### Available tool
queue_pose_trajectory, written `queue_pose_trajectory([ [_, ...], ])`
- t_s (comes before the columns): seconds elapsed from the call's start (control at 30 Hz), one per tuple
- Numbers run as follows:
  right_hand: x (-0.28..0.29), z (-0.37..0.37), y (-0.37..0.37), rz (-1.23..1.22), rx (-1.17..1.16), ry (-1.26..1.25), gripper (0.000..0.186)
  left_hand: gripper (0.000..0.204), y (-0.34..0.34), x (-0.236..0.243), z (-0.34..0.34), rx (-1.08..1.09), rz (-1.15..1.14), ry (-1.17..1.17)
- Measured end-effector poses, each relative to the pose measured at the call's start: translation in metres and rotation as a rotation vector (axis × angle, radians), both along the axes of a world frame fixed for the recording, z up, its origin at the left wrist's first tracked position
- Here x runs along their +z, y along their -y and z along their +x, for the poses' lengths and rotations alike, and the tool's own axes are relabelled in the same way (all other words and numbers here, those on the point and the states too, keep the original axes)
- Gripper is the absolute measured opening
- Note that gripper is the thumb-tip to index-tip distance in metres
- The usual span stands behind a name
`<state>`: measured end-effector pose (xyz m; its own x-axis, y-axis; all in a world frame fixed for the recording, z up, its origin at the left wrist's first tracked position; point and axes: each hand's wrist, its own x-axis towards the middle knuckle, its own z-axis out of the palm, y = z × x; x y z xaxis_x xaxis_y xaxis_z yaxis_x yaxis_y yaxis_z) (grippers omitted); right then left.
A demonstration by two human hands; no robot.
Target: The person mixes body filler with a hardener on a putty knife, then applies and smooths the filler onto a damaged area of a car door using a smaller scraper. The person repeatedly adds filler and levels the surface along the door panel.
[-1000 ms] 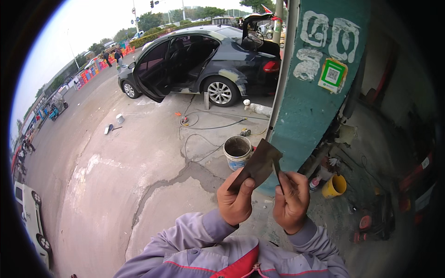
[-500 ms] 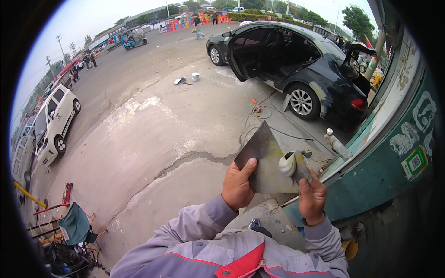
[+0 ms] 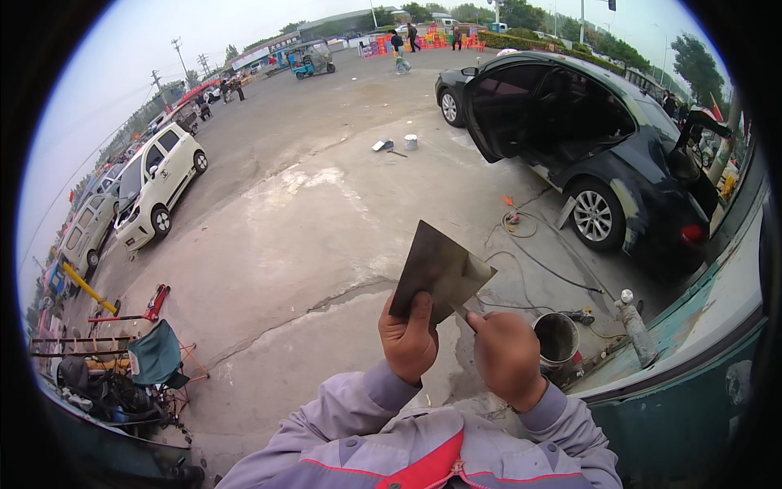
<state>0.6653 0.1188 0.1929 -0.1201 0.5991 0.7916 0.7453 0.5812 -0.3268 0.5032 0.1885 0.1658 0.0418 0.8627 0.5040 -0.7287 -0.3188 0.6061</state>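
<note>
My left hand [image 3: 410,338] grips the lower left corner of a dark flat metal plate [image 3: 433,259], thumb across its face. The plate tilts up in front of me over the concrete. Close to its lower right edge is my right hand [image 3: 509,359], smeared by blur, with the fingers closed on a small scraper [image 3: 460,310]. Only a short strip of the scraper shows, against or just in front of the plate. No lump of putty can be made out on the plate now.
A dark car [image 3: 652,191] with an open door stands at right. A hose [image 3: 542,265] crosses the ground toward a bucket [image 3: 557,337] beside a pipe post [image 3: 637,330]. At left are a folding stool [image 3: 153,355], a red jack [image 3: 153,305] and a white car [image 3: 160,181].
My view has swung left, so the surroundings sit farther right. The right hand and scraper have come down and left along the plate. The pale lump of putty no longer shows.
</note>
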Motion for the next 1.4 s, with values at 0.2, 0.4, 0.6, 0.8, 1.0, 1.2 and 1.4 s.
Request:
queue_pose_trajectory([
  [0.2,-0.01,0.029,-0.039,0.088,-0.025,-0.17,0.046,0.029,-0.015,-0.002,0.043,0.072,0.062,-0.053],
  [0.4,-0.021,0.052,-0.075,0.015,0.018,-0.251,0.043,0.026,-0.062,-0.008,0.053,0.138,-0.039,0.034],
  [0.6,-0.042,0.041,-0.139,0.056,0.026,-0.102,0.042,0.024,-0.118,-0.032,0.054,0.08,0.014,0.035],
  [0.8,-0.057,0.026,-0.208,0.08,-0.181,-0.374,0.039,0.023,-0.204,-0.048,0.03,0.039,0.06,0.019],
  [1.0,-0.074,-0.006,-0.289,-0.008,0.011,-0.195,0.037,0.027,-0.287,-0.046,0.008,0.053,0.143,0.004],
  [1.2,-0.068,0.015,-0.357,0.025,0.33,-1.191,0.032,0.034,-0.362,-0.036,-0.028,-0.323,-0.312,0.118],
  [1.4,-0.09,0.016,-0.408,-0.356,0.34,-0.577,0.029,0.038,-0.409,-0.052,-0.043,-0.205,-0.349,0.042],
])
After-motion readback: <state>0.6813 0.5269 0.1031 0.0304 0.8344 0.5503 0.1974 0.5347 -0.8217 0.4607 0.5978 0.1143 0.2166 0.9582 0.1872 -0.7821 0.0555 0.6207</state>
